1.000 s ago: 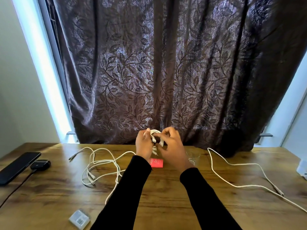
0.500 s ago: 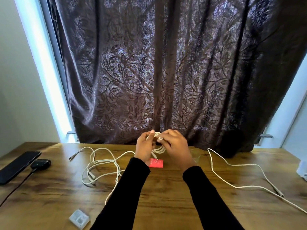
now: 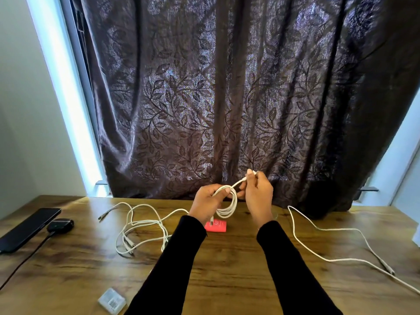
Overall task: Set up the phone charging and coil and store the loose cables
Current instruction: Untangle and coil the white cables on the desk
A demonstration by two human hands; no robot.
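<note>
A white cable coil (image 3: 228, 204) hangs in the air above the back of the wooden table (image 3: 227, 269). My left hand (image 3: 208, 201) grips the top of the coil. My right hand (image 3: 258, 194) pinches the cable's free end and holds it up to the right. A tangle of loose white cables (image 3: 141, 226) lies on the table to the left. Another loose white cable (image 3: 329, 244) runs across the right side. At the far left lies a black phone (image 3: 27, 228), with a black charger puck (image 3: 60, 225) and its dark lead beside it.
A small red card (image 3: 216, 226) lies on the table under the coil. A clear plastic packet with a barcode (image 3: 111, 303) sits near the front edge. A dark patterned curtain (image 3: 227, 98) hangs right behind the table. A white object (image 3: 417, 235) shows at the right edge.
The hands, which were close together around the coil, have parted. My right hand has drawn the cable's end up and to the right, while the coil now hangs below my left hand.
</note>
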